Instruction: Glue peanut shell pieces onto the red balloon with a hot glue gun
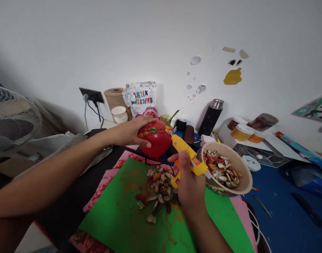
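My left hand [133, 131] is closed round the left side of a red balloon [157, 146], thumb in front and fingers over the top. A band of orange and green painted peanut shells [152, 130] runs across the balloon. In my right hand [191, 189] is a yellow glue gun [188, 151], its nozzle close to the right end of that band; whether it touches, I cannot tell. Below the balloon, loose peanut shells [161, 186], some painted red or orange, lie on a paint-stained green sheet [118, 211].
A beige bowl [242, 168] of peanut shells stands right of the glue gun. Behind are a balloon bag [141, 95], a twine spool [115, 98], paper cups [119, 113] and a black flask [211, 117]. Paint jars [242, 131] stand right; a fan [14, 116] is far left.
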Demonstrator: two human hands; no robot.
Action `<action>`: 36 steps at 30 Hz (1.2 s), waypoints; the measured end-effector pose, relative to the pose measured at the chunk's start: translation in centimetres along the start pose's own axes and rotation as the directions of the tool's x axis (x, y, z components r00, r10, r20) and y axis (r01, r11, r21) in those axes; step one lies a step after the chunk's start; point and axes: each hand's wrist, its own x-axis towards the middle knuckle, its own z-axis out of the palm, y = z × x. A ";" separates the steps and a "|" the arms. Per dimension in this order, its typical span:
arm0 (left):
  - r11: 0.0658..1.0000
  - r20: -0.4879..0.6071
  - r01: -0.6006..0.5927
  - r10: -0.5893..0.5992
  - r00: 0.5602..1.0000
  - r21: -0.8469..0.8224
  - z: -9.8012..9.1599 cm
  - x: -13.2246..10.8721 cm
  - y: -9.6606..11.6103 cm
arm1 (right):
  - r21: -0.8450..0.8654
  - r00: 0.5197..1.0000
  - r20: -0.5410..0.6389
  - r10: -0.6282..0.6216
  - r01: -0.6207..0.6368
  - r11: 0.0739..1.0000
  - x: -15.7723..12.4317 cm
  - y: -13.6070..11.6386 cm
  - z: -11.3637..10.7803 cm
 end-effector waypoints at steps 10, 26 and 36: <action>0.993 0.046 -0.120 0.121 0.992 -0.016 -0.3 0.6 -0.8 | 0.020 0.999 0.024 -0.041 0.041 0.999 -0.1 0.4 0.1; 0.997 -0.099 -0.078 0.077 0.992 -0.013 1.0 0.7 -1.2 | 0.019 0.999 0.028 -0.045 0.045 0.999 0.1 0.4 0.2; 0.996 -0.082 -0.034 0.041 0.996 0.085 0.5 0.2 -1.3 | 0.028 0.999 0.017 -0.043 0.043 0.999 -0.1 0.5 0.1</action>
